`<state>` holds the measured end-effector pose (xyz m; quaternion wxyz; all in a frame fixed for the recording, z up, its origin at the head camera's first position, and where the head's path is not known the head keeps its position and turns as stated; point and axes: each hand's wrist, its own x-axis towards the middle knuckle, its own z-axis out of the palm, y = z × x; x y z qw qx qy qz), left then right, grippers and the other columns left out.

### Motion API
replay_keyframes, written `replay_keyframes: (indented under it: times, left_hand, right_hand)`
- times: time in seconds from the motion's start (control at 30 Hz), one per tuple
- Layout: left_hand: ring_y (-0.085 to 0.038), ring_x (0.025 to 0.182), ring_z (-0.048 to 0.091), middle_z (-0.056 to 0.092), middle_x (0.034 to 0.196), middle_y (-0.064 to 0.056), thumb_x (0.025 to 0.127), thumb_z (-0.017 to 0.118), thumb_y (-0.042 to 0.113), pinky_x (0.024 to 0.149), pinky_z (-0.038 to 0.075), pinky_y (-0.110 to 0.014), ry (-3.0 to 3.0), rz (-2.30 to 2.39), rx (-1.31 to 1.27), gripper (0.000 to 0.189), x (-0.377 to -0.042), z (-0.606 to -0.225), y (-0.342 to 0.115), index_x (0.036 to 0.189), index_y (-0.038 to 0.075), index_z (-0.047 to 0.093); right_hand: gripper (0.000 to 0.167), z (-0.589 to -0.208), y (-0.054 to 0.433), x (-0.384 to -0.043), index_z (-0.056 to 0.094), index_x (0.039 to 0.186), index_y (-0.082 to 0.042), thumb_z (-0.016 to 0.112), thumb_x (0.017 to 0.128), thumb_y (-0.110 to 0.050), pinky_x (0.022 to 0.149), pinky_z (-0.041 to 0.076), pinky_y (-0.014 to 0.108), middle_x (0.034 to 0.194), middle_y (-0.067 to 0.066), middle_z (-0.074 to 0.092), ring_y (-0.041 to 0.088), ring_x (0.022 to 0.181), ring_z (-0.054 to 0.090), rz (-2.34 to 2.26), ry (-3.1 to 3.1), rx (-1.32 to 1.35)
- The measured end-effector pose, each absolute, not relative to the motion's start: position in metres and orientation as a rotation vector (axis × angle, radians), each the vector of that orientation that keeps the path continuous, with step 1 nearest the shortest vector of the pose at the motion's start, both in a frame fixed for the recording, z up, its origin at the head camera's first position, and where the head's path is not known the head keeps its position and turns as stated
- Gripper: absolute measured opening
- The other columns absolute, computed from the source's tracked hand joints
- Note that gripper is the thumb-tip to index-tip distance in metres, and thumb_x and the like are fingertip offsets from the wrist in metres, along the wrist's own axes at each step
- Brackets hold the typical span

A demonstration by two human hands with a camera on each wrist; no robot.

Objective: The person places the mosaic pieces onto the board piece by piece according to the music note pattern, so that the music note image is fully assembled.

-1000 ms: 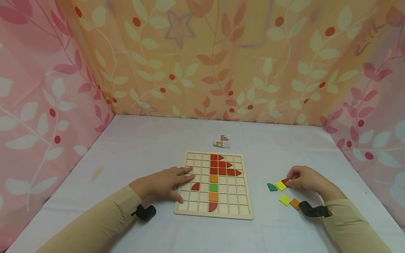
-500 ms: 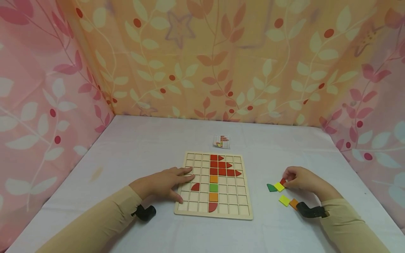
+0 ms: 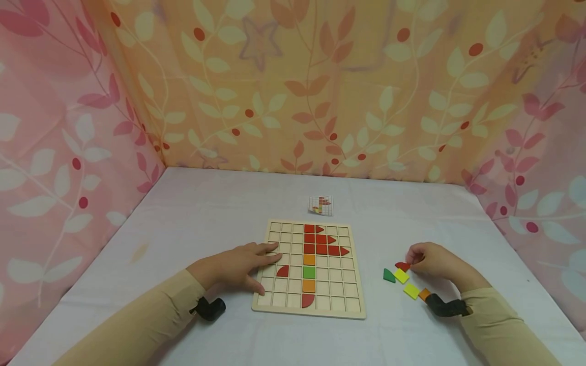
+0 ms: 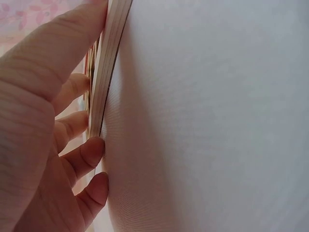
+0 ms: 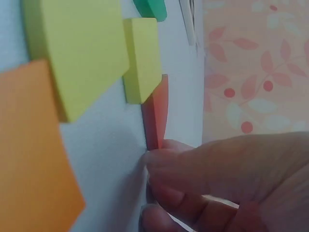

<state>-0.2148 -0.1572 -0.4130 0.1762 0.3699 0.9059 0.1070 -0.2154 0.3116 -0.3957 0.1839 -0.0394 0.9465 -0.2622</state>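
My left hand (image 3: 238, 265) rests on the left edge of a wooden grid board (image 3: 336, 300), fingers spread and fairly straight. The left wrist view has the thumb and fingertips along the board's side (image 4: 105, 72). To the right of the board, my right hand (image 3: 432, 262) pinches the end of a red rounded piece (image 3: 402, 266) between thumb and fingers, low on the table. That red piece (image 5: 161, 108) touches or nearly touches a yellow square (image 3: 401, 276). A green rounded piece (image 3: 389, 275) lies just left of the yellow square.
Another yellow square (image 3: 411, 291) and an orange square (image 3: 425, 294) lie near my right wrist. Red, orange and green pieces, such as a green square (image 3: 309, 272), sit in the board. Behind it lies a small printed pattern card (image 3: 321, 205).
My right hand has shifted slightly left with the red piece, which has turned. The green piece and the nearer yellow square have slid left and turned. My left hand stays put.
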Motion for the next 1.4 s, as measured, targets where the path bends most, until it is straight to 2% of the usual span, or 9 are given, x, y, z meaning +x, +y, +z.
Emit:
replay_keyframes:
  times: [0.13, 0.3, 0.6, 0.77, 0.93, 1.1, 1.4]
  left_hand:
    - [-0.028, 0.138, 0.013, 0.011, 0.153, 0.007, 0.071, 0.056, 0.067, 0.107, 0.019, -0.049, 2.565, 0.303, 1.057, 0.087, -0.214, -0.412, -0.157, 0.144, 0.034, 0.022]
    - [-0.031, 0.138, 0.014, 0.011, 0.153, 0.007, 0.07, 0.055, 0.069, 0.106, 0.021, -0.05, 2.563, 0.31, 1.035, 0.088, -0.214, -0.412, -0.157, 0.144, 0.035, 0.022]
    - [-0.03, 0.137, 0.016, 0.011, 0.153, 0.008, 0.069, 0.054, 0.07, 0.105, 0.022, -0.051, 2.566, 0.308, 1.037, 0.089, -0.215, -0.415, -0.157, 0.144, 0.036, 0.022]
    - [-0.031, 0.137, 0.015, 0.01, 0.153, 0.009, 0.069, 0.054, 0.07, 0.106, 0.022, -0.051, 2.567, 0.303, 1.025, 0.088, -0.215, -0.415, -0.157, 0.144, 0.037, 0.022]
    - [-0.032, 0.137, 0.015, 0.011, 0.153, 0.009, 0.069, 0.055, 0.069, 0.106, 0.021, -0.051, 2.564, 0.315, 1.032, 0.088, -0.214, -0.413, -0.156, 0.144, 0.036, 0.022]
    - [-0.031, 0.137, 0.015, 0.011, 0.153, 0.009, 0.07, 0.056, 0.068, 0.106, 0.022, -0.049, 2.567, 0.308, 1.048, 0.088, -0.213, -0.412, -0.157, 0.144, 0.036, 0.022]
    - [-0.034, 0.137, 0.014, 0.008, 0.153, 0.011, 0.07, 0.056, 0.069, 0.106, 0.021, -0.051, 2.574, 0.312, 1.014, 0.086, -0.213, -0.412, -0.157, 0.143, 0.039, 0.021]
  right_hand:
    - [0.006, -0.395, 0.308, -0.217, 0.059, 0.084, -0.009, 0.063, 0.08, -0.008, 0.06, 0.038, 0.03, 0.075, 0.005, 0.052, 0.021, 0.073, 0.046, -0.733, 2.672, -0.103]
    - [0.013, -0.396, 0.304, -0.221, 0.06, 0.084, -0.009, 0.07, 0.078, -0.014, 0.061, 0.038, 0.03, 0.075, 0.004, 0.053, 0.021, 0.074, 0.046, -0.759, 2.639, -0.122]
    - [0.018, -0.393, 0.306, -0.22, 0.061, 0.083, -0.008, 0.074, 0.072, -0.007, 0.063, 0.041, 0.031, 0.074, 0.004, 0.054, 0.02, 0.073, 0.047, -0.724, 2.589, -0.157]
    - [0.019, -0.394, 0.305, -0.22, 0.058, 0.077, -0.009, 0.075, 0.07, -0.007, 0.063, 0.04, 0.031, 0.072, 0.004, 0.054, 0.02, 0.073, 0.046, -0.696, 2.595, -0.168]
    - [0.017, -0.395, 0.305, -0.22, 0.057, 0.072, -0.01, 0.074, 0.071, -0.009, 0.061, 0.037, 0.031, 0.072, 0.003, 0.053, 0.02, 0.073, 0.045, -0.67, 2.616, -0.203]
    - [0.013, -0.389, 0.302, -0.222, 0.058, 0.075, -0.011, 0.071, 0.076, -0.014, 0.056, 0.036, 0.03, 0.072, 0.003, 0.053, 0.02, 0.069, 0.046, -0.741, 2.632, -0.183]
    - [0.012, -0.381, 0.26, -0.228, 0.061, 0.08, -0.011, 0.07, 0.08, -0.019, 0.062, 0.042, 0.031, 0.079, 0.003, 0.058, 0.02, 0.076, 0.049, -0.928, 2.682, -0.196]
